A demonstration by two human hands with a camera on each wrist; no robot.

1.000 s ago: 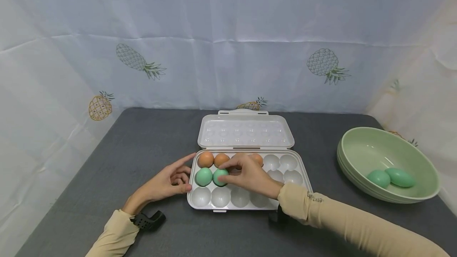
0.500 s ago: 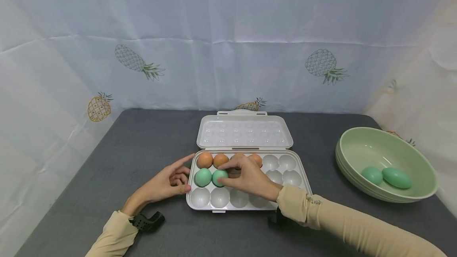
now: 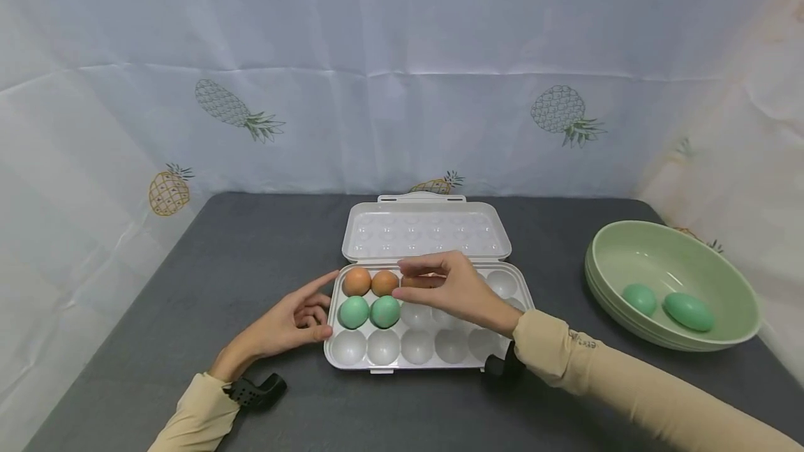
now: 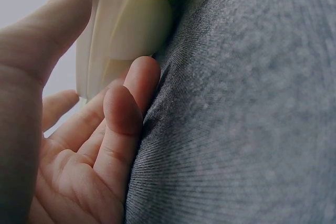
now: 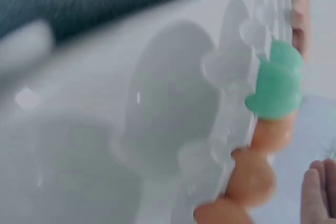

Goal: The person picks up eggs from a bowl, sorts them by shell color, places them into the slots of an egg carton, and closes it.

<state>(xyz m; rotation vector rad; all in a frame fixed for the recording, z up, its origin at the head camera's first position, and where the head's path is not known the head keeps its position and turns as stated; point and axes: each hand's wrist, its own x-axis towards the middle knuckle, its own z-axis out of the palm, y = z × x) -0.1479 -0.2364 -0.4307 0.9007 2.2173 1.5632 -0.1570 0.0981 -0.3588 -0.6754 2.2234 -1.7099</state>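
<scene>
**Eggs in tray: light, smooth, take by the sides**

Nearest me, left hand (image 3: 295,319) rests on the surface, relaxed fingers touching the egg tray (image 3: 433,358) at its left edge, grip spread. Right hand (image 3: 455,288) hovers over the tray's far row, fingers loosely curved, seemingly holding nothing. I judge the green eggs (image 3: 369,312) in the middle row light, hard, slippery; I'd pinch across the widest part. Brown eggs (image 3: 370,282) sit behind; more are hidden under my right hand. Open lid (image 3: 427,232) beyond. Near the surface's right edge, bowl (image 3: 722,274) holds two green eggs. Right wrist view blurred.
</scene>
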